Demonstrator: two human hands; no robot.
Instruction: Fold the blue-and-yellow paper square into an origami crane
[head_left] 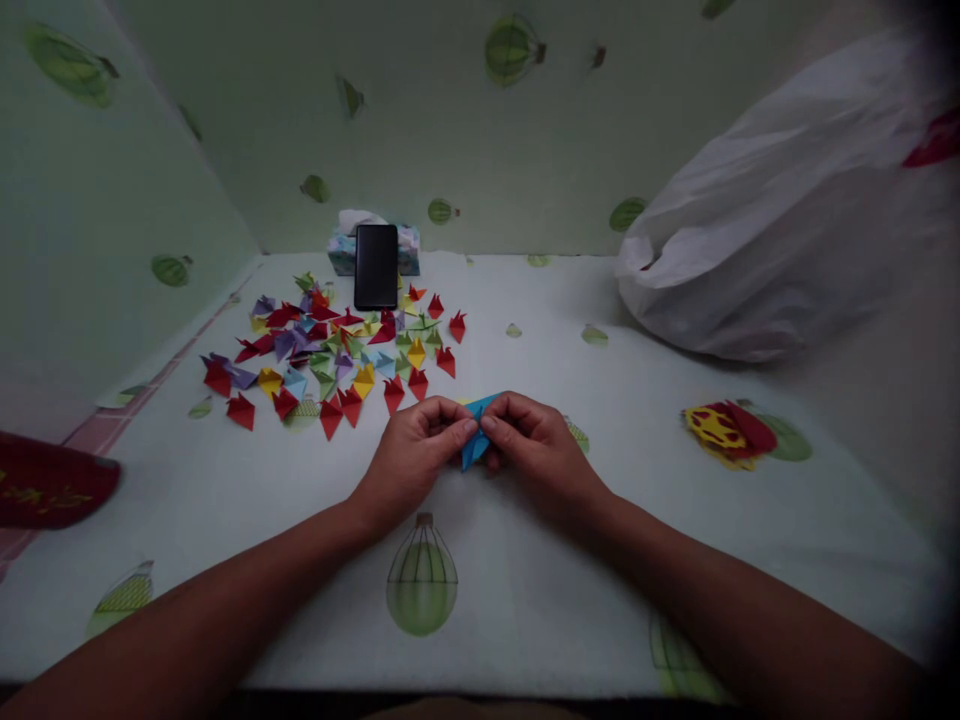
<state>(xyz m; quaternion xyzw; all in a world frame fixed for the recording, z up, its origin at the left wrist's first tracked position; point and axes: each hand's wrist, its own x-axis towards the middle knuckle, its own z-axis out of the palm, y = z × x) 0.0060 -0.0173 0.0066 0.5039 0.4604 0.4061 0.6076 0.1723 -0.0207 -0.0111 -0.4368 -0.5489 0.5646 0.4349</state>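
Note:
A small folded piece of blue paper (474, 452) is pinched between both hands above the middle of the table. My left hand (424, 440) is closed on its left side, thumb and forefinger together. From the other side my right hand (538, 440) grips it the same way, the two thumbs almost touching. Part of the paper is hidden behind the fingers. Beyond my left hand lies a loose spread of small folded paper birds (330, 360) in red, purple, yellow, green and light blue.
A black phone (376, 267) leans on a tissue box (343, 252) at the back. To the right lie yellow and red paper cut-outs (724, 432), with a big white plastic bag (750, 220) behind. A red object with yellow marks (56, 482) juts in at left. Walls (450, 130) enclose the table (510, 600).

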